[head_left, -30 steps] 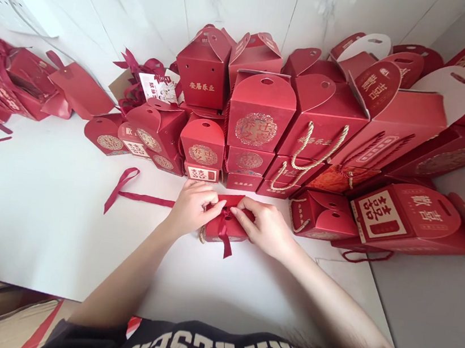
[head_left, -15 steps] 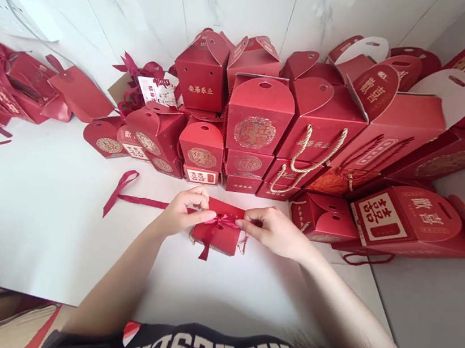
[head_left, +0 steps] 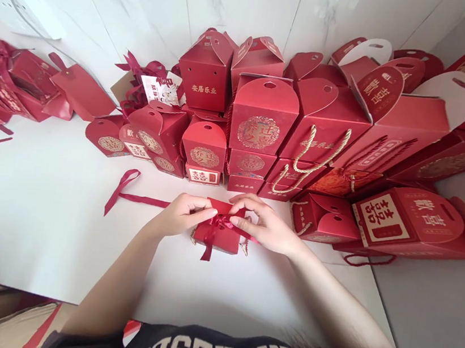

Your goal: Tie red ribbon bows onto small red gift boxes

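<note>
Both forearms reached forward and inward over the worktop, wrists low and palms turned toward each other; the left hand was nearly closed, thumb and forefinger pinching the left side of the dark red ribbon bow; the right hand was partly open, fingers arched and thumb tip against the bow's right side, though whether it gripped the ribbon could not be told; the bow lay atop a small red box between the hands, before the stacked boxes.

Marbled white wall, white tabletop, soft light
</note>
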`<control>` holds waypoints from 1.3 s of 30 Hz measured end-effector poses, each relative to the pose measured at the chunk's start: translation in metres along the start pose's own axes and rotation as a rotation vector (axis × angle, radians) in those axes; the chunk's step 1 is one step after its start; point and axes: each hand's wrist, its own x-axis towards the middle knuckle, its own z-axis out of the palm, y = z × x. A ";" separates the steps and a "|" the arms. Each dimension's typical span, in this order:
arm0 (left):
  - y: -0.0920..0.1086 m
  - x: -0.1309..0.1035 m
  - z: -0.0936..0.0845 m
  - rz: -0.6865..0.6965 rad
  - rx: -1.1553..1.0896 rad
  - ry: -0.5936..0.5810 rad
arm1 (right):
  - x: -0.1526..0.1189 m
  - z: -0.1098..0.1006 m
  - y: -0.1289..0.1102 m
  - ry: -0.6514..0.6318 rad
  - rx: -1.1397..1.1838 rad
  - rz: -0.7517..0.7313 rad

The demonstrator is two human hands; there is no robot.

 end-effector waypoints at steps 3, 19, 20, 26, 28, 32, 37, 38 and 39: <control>-0.008 0.000 -0.003 0.048 -0.006 -0.026 | 0.002 0.007 0.008 -0.003 0.109 0.038; -0.020 -0.003 -0.011 -0.055 -0.188 -0.229 | 0.001 0.007 0.009 0.016 0.164 0.028; -0.021 -0.003 -0.011 -0.069 -0.196 -0.247 | 0.001 0.008 0.009 -0.001 0.159 0.016; -0.025 0.000 -0.011 -0.019 -0.271 -0.268 | 0.003 0.006 0.012 -0.118 0.273 -0.008; -0.026 0.000 -0.010 -0.022 -0.284 -0.259 | 0.003 0.006 0.016 -0.123 0.325 0.002; -0.027 -0.001 -0.010 -0.039 -0.292 -0.249 | 0.004 0.007 0.028 -0.121 0.402 0.011; -0.029 -0.003 -0.012 -0.063 -0.309 -0.263 | 0.003 0.011 0.040 -0.104 0.479 0.008; -0.030 -0.003 -0.012 -0.064 -0.312 -0.265 | 0.003 0.012 0.041 -0.088 0.497 0.009; -0.031 -0.002 -0.012 -0.064 -0.317 -0.266 | 0.002 0.013 0.043 -0.074 0.516 0.011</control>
